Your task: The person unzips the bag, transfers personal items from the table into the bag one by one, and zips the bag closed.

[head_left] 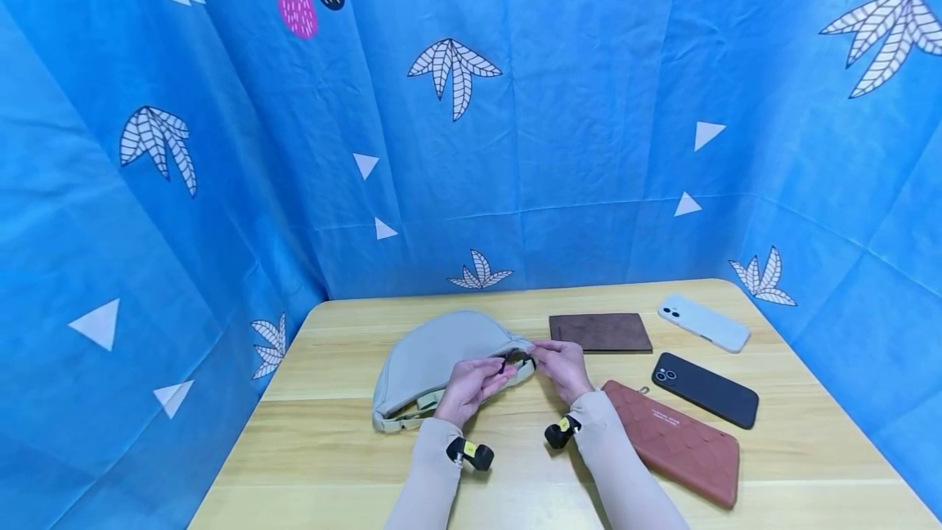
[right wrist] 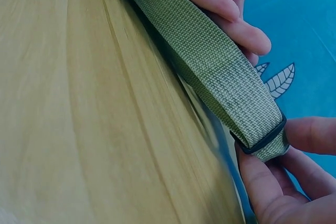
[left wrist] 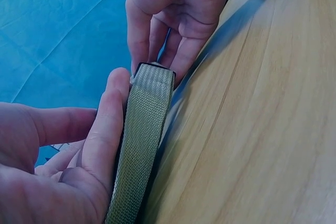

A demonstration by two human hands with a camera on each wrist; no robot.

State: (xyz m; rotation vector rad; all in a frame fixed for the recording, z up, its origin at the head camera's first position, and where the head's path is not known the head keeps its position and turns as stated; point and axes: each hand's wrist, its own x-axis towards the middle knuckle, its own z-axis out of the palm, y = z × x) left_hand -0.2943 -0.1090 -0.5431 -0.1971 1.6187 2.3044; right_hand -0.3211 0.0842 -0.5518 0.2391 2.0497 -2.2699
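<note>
1. Near bench centre, toward the back edge: pale green bag, lying flat.
2. Left hand: grip pinching the webbing strap.
3. Right hand: grip pinching the strap's black buckle.
4. Toward the right edge: brown wallet, white phone, black phone, woven pouch.

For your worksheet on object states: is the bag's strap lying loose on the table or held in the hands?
Held. The left hand grips the strap and the right hand pinches its black buckle above the table.
</note>
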